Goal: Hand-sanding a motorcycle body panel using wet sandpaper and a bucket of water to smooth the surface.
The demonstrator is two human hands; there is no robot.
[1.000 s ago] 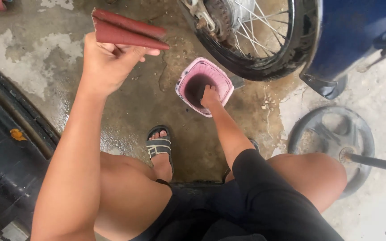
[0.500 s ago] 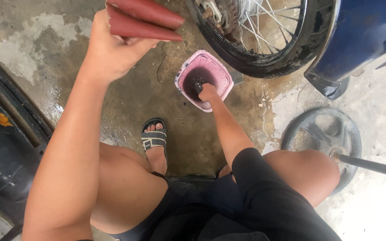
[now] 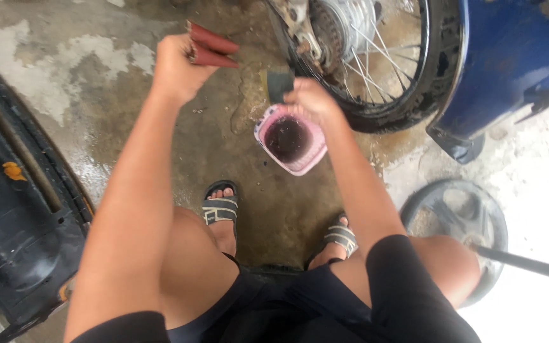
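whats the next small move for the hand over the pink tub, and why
Probably carry the dark square piece across to the spoked wheel just beyond it. The right hand holds that piece above the pink tub of dark liquid, beside the tyre, while the left hand holds folded reddish-brown sheets raised off to the side.

The left hand (image 3: 176, 70) is up at the left, folded sheets (image 3: 211, 47) sticking out of it to the right. Right of it, the right hand (image 3: 309, 101) sits just above the tub (image 3: 290, 141), a small sheet (image 3: 279, 82) in its fingers (liquid in the tub). The tub stands on the floor (image 3: 96, 82), in front of both feet. Behind it, touching close, the spoked wheel (image 3: 376, 63); the fender (image 3: 503, 63) further right. A disc (image 3: 455, 222) lies right of the right knee, a panel (image 3: 14, 216) far left.
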